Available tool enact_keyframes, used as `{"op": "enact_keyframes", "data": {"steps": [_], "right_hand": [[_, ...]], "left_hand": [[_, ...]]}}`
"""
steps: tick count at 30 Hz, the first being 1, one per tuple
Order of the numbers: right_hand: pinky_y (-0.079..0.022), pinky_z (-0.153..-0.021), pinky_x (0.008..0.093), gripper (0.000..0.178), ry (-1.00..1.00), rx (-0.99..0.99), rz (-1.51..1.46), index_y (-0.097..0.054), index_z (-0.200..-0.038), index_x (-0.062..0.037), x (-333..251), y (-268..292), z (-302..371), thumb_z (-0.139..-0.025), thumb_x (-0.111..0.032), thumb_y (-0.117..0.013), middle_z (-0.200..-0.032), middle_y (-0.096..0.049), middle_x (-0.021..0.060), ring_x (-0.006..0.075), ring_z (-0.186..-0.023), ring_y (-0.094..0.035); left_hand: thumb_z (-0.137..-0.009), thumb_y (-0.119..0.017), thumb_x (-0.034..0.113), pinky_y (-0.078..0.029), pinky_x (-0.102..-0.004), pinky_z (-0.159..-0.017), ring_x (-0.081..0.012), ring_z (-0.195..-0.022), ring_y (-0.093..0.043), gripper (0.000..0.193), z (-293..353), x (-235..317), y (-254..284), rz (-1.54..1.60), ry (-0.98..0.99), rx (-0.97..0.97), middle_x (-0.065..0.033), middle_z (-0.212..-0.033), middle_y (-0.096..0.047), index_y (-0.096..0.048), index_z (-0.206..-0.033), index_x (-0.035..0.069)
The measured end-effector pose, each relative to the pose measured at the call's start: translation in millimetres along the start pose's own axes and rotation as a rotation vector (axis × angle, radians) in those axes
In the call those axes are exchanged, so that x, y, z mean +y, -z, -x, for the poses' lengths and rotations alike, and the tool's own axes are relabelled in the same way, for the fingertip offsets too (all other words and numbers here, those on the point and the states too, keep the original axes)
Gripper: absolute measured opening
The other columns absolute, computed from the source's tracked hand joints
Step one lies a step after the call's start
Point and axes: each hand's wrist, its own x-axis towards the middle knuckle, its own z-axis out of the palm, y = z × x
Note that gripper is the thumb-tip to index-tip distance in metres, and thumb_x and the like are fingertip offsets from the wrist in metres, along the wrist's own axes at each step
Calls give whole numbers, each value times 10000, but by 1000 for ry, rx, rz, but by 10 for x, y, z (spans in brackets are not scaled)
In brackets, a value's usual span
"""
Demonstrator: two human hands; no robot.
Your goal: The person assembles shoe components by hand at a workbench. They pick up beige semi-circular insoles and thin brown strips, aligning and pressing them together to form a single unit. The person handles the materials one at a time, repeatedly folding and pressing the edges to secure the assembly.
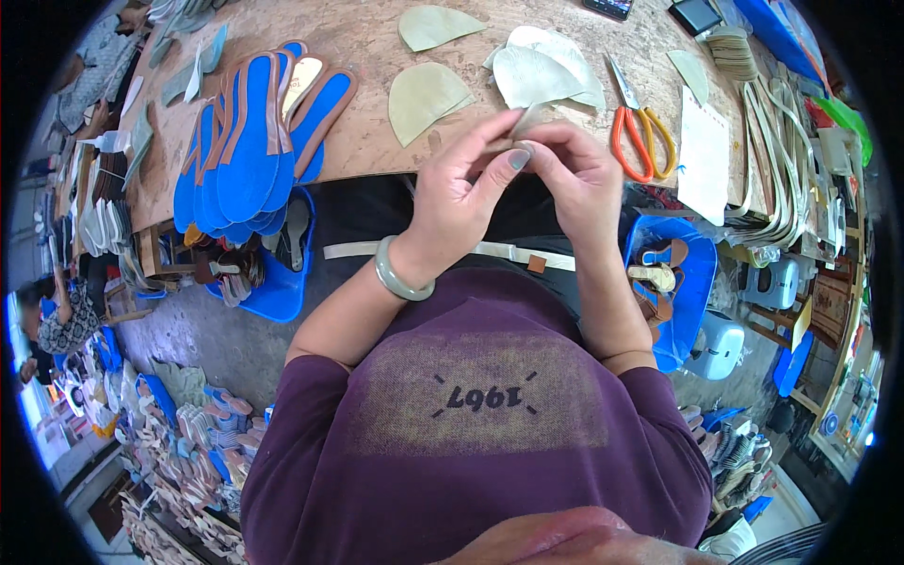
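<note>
My left hand (pixel 463 188) and my right hand (pixel 576 171) meet just over the table's near edge. Pinched between the fingertips of both is a small greyish-green piece of sheet material (pixel 529 117), mostly hidden by the fingers. Just beyond them lies a stack of pale rounded cut pieces (pixel 535 77). Two beige-green half-round pieces, a nearer one (pixel 426 102) and a farther one (pixel 437 27), rest flat to the left. Scissors (pixel 640 127) with an orange and a yellow handle lie right of my right hand, blades pointing away.
Blue insoles with brown edging (pixel 252 141) overhang the wooden table (pixel 358 38) at left. A white sheet (pixel 702 155) and bundled pale strips (pixel 777 169) sit at right. Blue bins, one left (pixel 294 273) and one right (pixel 683 325), stand below; a phone (pixel 610 7) lies at the far edge.
</note>
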Motion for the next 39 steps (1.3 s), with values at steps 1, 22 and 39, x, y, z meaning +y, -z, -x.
{"op": "enact_keyframes", "data": {"steps": [1, 22, 39], "right_hand": [[-506, -679, 210, 129, -76, -8, 56, -662, -969, 24, 21, 24, 1, -894, -79, -640, -841, -674, 38, 75, -739, -624], [-534, -672, 241, 177, -225, -135, 62, -650, -992, 41, -131, 127, -40, -938, -85, -537, -839, -690, 72, 127, -746, -673], [-503, -612, 225, 118, -23, -124, 98, -646, -900, 20, 18, 131, 80, -874, -61, -563, -763, -651, 31, 81, -679, -625]], "left_hand": [[-918, -616, 119, -511, -268, -826, -158, -957, -630, 346, 14, -1, -28, 101, 59, -17, -115, -1118, -636, -568, -1234, -13], [-820, -599, -71, -555, -317, -755, -266, -892, -677, 357, 16, -70, 30, -421, -334, -44, -151, -1082, -655, -636, -1163, 23], [-979, -537, 177, -472, -216, -798, -69, -894, -580, 250, -18, -68, 7, 423, 377, -70, -41, -990, -637, -579, -1125, -21]]}}
